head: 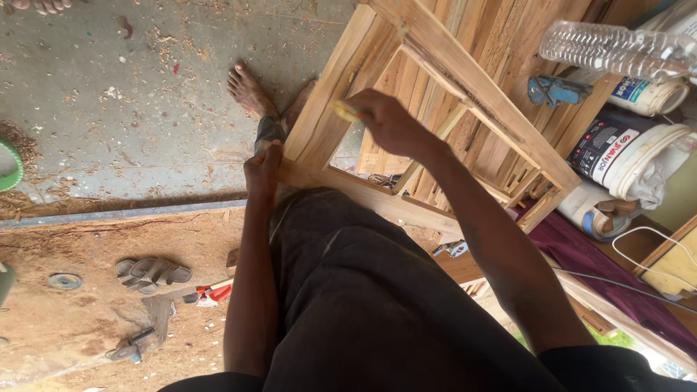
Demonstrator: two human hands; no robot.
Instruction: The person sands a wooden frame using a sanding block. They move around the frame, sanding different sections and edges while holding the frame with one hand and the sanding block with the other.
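Right hand [388, 122]: closed around a small yellow object [344, 110], pencil-like or a slip of abrasive, kind not certain; its tip projects from the thumb side and touches the inner edge of the wooden frame's left-side rail. Left hand [261, 168]: fingers curled down over the near corner of the same frame, gripping the joint where that rail meets the near rail; it holds nothing else. Wooden frame [465, 76]: pale unfinished timber, rectangular, open in the middle, tilted up against the person's dark-trousered leg [348, 290]; the rail under the yellow object runs lengthwise away from the left hand, up and past the right hand, so the right hand sits further along that rail and the left hand anchors its near end. The two hands are near each other on the one piece, the right hand the one at the working edge. Beyond the left hand: a bare foot [248, 91] on the concrete floor [131, 94], scattered with sawdust. Beyond the right hand, behind the frame: stacked boards, a blue clamp [555, 90], a clear plastic bottle [617, 49], white tubs [639, 149]. Behind the left arm: a pair of sandals [152, 274] and a red-handled tool [212, 293] on sawdust-covered ground.
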